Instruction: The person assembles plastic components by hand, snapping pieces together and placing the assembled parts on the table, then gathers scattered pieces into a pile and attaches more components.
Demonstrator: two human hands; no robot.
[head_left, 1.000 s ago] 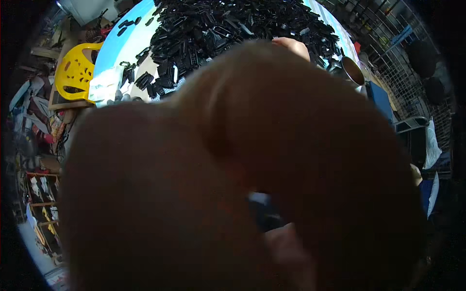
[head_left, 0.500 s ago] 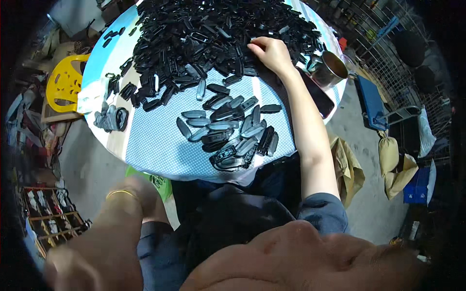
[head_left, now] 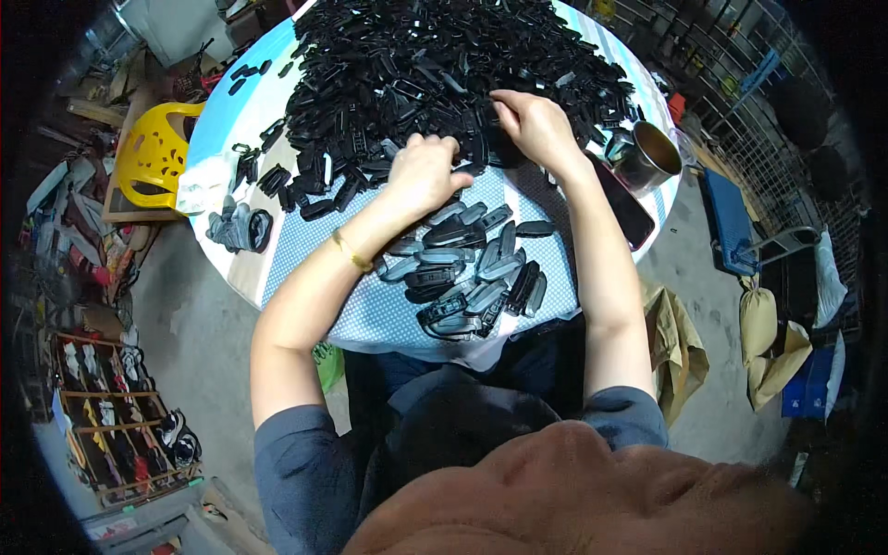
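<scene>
Hands apart: left hand (head_left: 425,174) half-curled at near edge of black-parts pile (head_left: 388,79); right hand (head_left: 541,129) loosely bent, farther right; can't tell grips.

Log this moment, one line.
left hand at black pile | right hand at same pile | smaller cluster, table's near side | metal cup, right side

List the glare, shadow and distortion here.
Head view: glare nearly whites out the pale item on the table's left; head view: shadow dulls the table beside the right forearm; head view: the piled black pieces blend together; head view: wire racks look bent and dim, corners black.
</scene>
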